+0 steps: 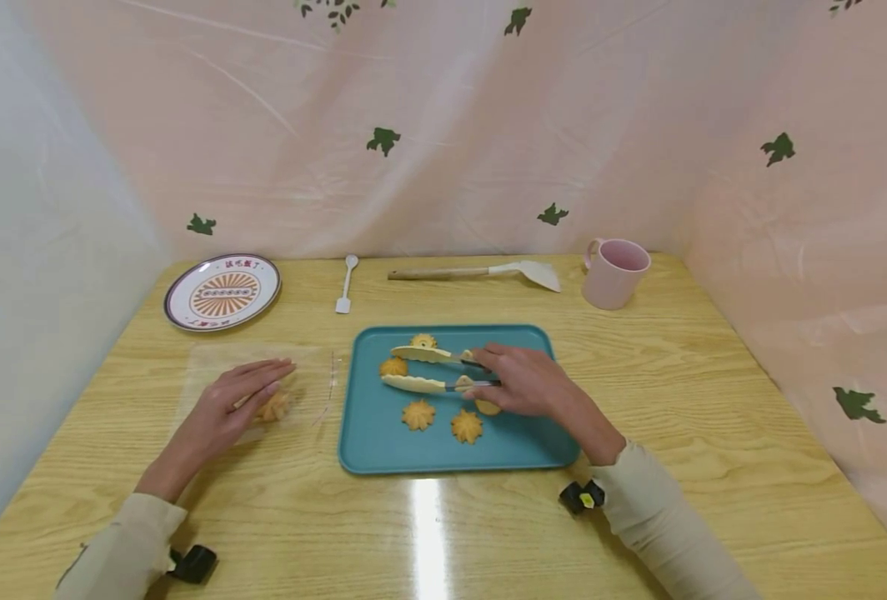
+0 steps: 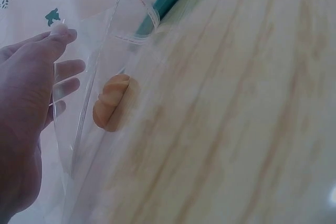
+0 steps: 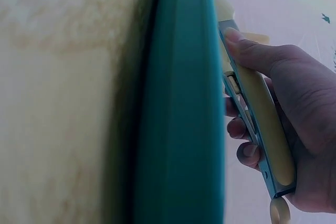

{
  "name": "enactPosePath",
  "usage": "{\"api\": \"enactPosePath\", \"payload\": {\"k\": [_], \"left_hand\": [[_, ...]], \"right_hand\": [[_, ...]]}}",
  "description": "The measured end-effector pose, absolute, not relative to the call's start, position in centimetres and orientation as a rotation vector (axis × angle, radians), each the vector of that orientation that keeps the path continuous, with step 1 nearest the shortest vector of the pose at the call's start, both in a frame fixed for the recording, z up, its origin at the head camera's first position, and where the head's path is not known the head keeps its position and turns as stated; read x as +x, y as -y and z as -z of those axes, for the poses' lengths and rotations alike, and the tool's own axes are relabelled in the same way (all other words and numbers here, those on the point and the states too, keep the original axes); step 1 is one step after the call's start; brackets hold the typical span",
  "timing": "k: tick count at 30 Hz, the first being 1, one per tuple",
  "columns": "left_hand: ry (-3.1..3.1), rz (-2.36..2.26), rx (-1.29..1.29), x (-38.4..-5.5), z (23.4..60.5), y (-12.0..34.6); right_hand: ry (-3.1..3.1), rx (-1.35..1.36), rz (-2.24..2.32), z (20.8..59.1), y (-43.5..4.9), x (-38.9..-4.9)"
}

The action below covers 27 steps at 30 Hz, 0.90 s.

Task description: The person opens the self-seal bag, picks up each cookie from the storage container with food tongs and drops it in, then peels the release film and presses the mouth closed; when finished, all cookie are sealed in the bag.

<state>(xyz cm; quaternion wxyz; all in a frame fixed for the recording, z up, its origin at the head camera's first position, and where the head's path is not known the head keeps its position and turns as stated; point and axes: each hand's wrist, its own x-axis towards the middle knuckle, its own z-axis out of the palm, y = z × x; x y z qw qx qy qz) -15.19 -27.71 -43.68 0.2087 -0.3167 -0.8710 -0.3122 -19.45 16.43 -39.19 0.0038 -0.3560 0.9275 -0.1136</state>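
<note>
My right hand [image 1: 522, 379] grips a pair of tongs [image 3: 262, 119] with cream tips, over the teal tray [image 1: 368, 442]. The tongs' arms are spread, and a flower-shaped cookie [image 1: 394, 367] lies between their tips. More cookies lie around them, among them one cookie [image 1: 418, 414] and another [image 1: 467, 426] nearer the front; one is partly covered by my right hand. On the left, my left hand [image 1: 226, 408] hovers by a clear plastic bag [image 1: 312, 379], fingers extended and overlapping the film. Inside the bag is a cookie [image 2: 111, 102], partly hidden under the hand in the head view.
Along the back of the wooden table stand a patterned plate [image 1: 222, 292], a small white spatula-ended spoon [image 1: 346, 287], a wooden-handled turner [image 1: 473, 272] and a pink mug [image 1: 614, 275]. A pink curtain [image 1: 458, 175] with green leaf-like shapes hangs behind.
</note>
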Motion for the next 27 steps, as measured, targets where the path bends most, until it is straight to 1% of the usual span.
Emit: {"api": "enactPosePath", "payload": {"k": [14,27], "left_hand": [[2.425,0.86,-0.875,-15.2,43.7,27.7],[2.41,0.861,-0.869,-15.1,43.7,27.6]], "right_hand": [[-2.99,-1.28,0.357,39.4,-16.3,-19.4],[-2.962,-1.432,0.372,39.5,-13.2,-19.5]]}}
